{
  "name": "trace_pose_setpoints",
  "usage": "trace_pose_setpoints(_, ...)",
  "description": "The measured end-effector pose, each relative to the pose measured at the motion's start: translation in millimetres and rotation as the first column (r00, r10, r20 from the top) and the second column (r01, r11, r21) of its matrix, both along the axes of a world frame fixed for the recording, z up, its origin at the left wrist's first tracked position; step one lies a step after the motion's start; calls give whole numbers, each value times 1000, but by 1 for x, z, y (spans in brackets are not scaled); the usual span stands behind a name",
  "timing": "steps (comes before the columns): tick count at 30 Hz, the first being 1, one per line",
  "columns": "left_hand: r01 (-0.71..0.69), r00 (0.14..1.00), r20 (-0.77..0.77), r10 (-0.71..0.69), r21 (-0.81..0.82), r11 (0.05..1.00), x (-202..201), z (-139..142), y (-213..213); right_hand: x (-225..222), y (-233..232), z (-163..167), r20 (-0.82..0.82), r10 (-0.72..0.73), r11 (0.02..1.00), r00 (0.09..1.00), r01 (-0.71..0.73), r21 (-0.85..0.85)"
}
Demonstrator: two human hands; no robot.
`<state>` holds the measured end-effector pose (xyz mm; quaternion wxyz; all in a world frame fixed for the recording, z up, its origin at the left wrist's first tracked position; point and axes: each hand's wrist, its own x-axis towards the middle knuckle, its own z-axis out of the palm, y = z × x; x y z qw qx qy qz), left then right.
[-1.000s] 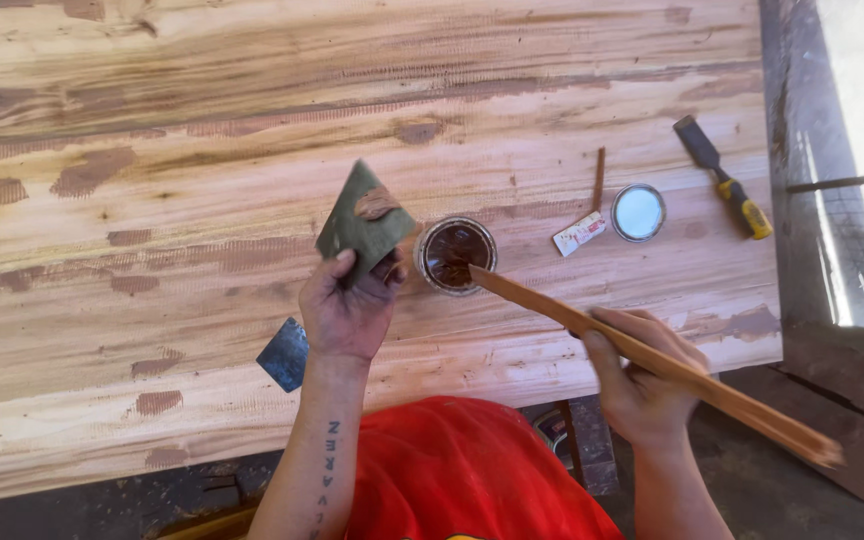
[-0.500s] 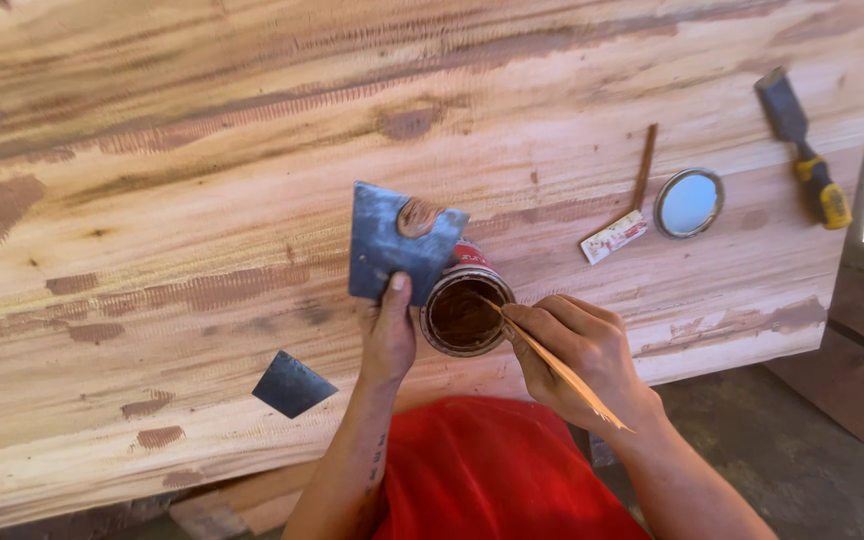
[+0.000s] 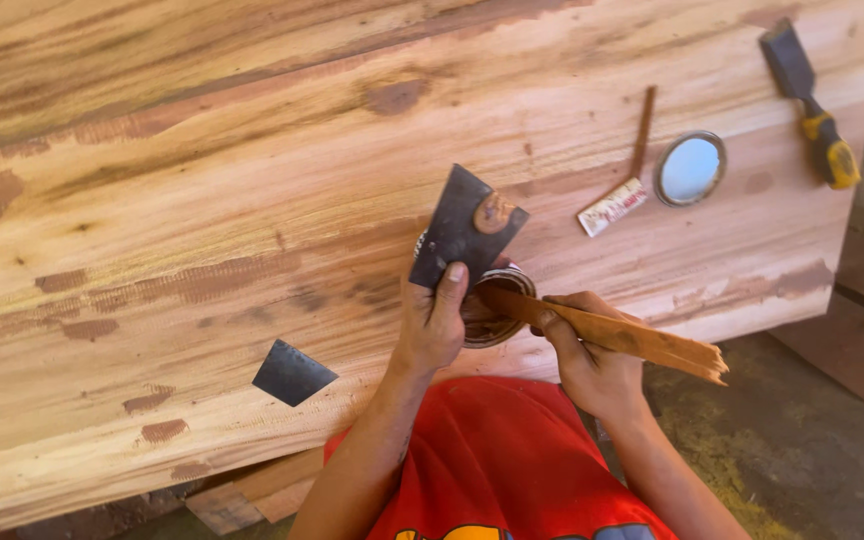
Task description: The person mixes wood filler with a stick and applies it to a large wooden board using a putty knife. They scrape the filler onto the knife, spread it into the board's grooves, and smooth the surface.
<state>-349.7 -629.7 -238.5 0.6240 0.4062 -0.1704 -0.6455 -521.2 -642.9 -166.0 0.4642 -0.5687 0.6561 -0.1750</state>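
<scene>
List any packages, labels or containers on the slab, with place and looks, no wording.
Small tin: slab's near edge, between both hands; round, dark brown paste inside.
Tin lid: right of the tin, farther back; round, pale inside.
Labelled strip: beside the lid; narrow, white with red marks.

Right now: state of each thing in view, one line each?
left hand: holding dark scraper, paste dab on blade
right hand: gripping wooden stick, tip in can
can: open, brown paste inside
lid: off, lying flat on slab
spare blade: lying flat
chisel: lying untouched
</scene>
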Motion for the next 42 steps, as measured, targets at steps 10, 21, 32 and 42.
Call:
trace_pose_setpoints(10,-48,986,158,58,-68,997,-5,20,-3,-13,29,-13,371,-428,901,824,356,250)
trace_pose_setpoints(21,-241,969,-43,244,58,969,9,48,-6,-2,21,6,593,-639,769,490,438,466)
trace_pose_setpoints(32,-373,892,-237,385,96,923,54,71,1,-16,44,22,701,-618,771,357,453,448)
trace_pose_setpoints(42,-229,929,-304,210,-30,973,87,92,47,-41,56,42,953,-224,935,204,322,151)
